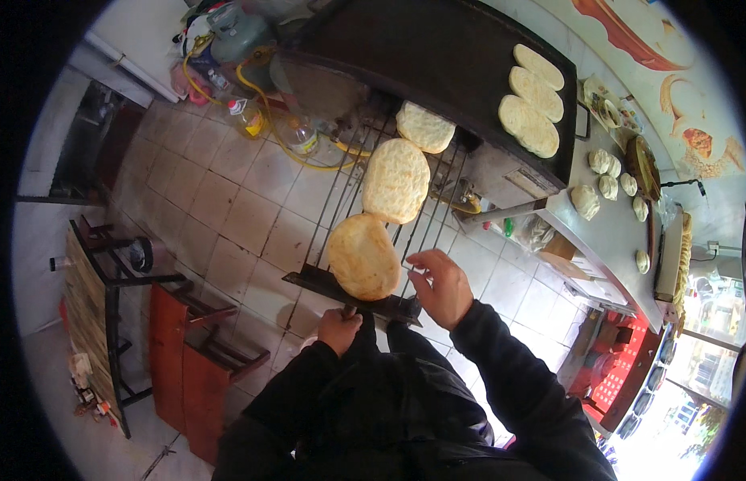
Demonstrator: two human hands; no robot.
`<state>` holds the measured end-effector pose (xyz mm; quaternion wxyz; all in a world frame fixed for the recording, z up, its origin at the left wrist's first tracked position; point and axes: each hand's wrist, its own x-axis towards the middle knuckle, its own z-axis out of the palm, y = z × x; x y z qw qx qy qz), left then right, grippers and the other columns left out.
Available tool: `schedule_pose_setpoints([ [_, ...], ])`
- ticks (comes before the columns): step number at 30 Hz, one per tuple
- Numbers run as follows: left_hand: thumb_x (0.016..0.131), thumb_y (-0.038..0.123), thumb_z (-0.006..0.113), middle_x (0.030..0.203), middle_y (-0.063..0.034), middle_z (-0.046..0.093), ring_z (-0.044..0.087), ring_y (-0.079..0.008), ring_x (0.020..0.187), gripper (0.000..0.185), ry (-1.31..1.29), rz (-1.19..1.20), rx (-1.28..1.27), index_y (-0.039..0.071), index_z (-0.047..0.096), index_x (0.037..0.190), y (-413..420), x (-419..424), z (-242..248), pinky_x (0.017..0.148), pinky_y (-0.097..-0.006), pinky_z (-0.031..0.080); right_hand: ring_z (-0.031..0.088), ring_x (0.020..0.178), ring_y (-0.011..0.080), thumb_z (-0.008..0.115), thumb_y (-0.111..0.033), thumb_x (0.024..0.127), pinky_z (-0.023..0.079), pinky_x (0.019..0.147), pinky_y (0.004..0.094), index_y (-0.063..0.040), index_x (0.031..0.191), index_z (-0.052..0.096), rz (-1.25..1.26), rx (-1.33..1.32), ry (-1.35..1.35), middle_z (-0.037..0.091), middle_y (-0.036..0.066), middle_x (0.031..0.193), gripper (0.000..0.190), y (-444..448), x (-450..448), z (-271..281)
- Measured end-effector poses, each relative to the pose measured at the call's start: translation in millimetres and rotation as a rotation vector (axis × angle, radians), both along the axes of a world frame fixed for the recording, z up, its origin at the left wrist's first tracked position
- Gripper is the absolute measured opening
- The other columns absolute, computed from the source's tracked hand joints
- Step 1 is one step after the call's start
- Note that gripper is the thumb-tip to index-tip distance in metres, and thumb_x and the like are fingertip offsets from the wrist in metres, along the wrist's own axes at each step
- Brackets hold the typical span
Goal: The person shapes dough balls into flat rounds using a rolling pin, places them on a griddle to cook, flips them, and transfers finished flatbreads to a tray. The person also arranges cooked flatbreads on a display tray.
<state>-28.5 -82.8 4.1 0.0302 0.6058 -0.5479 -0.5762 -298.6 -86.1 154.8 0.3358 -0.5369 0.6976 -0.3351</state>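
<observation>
My left hand [339, 332] grips the handle of a pulled-out metal oven rack [313, 278]. Three flatbreads lie in a row along its bars. The nearest flatbread [364, 257] is smooth and lightly browned, and the middle flatbread [397, 180] is paler with a dimpled top. Partly beneath the oven's edge sits the far flatbread [426, 126]. Just right of the nearest bread is my right hand [440, 287], fingers curled and thumb apart, holding nothing. Whether its fingertips touch the rack bars I cannot tell.
The oven's dark griddle top [403, 54] carries three pale flatbreads [528, 126]. Several dough balls [600, 161] rest on the metal counter [565, 231] at right. A gas cylinder [240, 36], yellow hose [283, 141] and oil bottles [248, 119] stand beyond the rack. Red wooden chairs [167, 349] are at left.
</observation>
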Motion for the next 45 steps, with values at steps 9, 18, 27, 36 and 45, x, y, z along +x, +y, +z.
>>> schedule_pose_setpoints([
  [9,0.086,0.031,0.074,0.071,-0.0238,0.068,0.071,-0.0421,0.079,0.038,0.029,0.093,0.089,-0.006,0.068,0.079,3.5,-1.5,-4.9,0.071,-0.0447,0.053,0.057,0.122,0.0426,0.074,-0.013,0.086,0.049,0.105,0.0471,-0.004,0.130,0.062,0.272,-0.128,0.369,0.060,0.022,0.131,0.046,-35.1,28.1,-23.0],
  [18,0.092,0.028,0.071,0.058,-0.0106,0.058,0.058,-0.0258,0.054,0.040,-0.014,0.030,-0.044,-0.001,0.057,0.067,2.7,-7.1,3.2,0.057,-0.0426,0.044,0.046,0.138,0.0410,0.075,-0.021,0.087,0.041,0.113,0.0501,-0.006,0.145,0.055,-0.154,-0.082,0.611,0.049,0.022,0.150,0.063,-116.1,6.1,-32.4],
  [27,0.084,0.032,0.072,0.080,-0.0248,0.072,0.071,-0.0439,0.087,0.036,-0.092,-0.103,-0.017,-0.004,0.070,0.080,-13.2,-5.8,19.9,0.075,-0.0504,0.054,0.049,0.138,0.0413,0.065,0.000,0.076,0.044,0.110,0.0521,-0.012,0.132,0.064,0.046,-0.137,0.644,0.056,0.018,0.147,0.058,-124.7,-21.3,-42.3],
  [36,0.089,0.029,0.071,0.062,-0.0185,0.053,0.054,-0.0377,0.060,0.041,0.015,-0.007,-0.094,-0.004,0.055,0.072,-5.5,-7.9,6.8,0.062,-0.0505,0.040,0.057,0.129,0.0419,0.068,-0.003,0.082,0.046,0.110,0.0488,-0.004,0.114,0.070,0.168,-0.219,0.337,0.065,0.019,0.133,0.032,-128.0,-46.6,-41.0],
  [45,0.095,0.026,0.066,0.075,-0.0248,0.064,0.062,-0.0445,0.078,0.032,-0.111,-0.044,-0.360,-0.004,0.067,0.086,19.8,-2.2,-15.4,0.071,-0.0520,0.047,0.043,0.145,0.0407,0.068,-0.034,0.097,0.039,0.117,0.0491,-0.001,0.147,0.051,0.100,-0.250,0.607,0.049,0.023,0.154,0.062,-189.5,-64.2,-52.4],
])
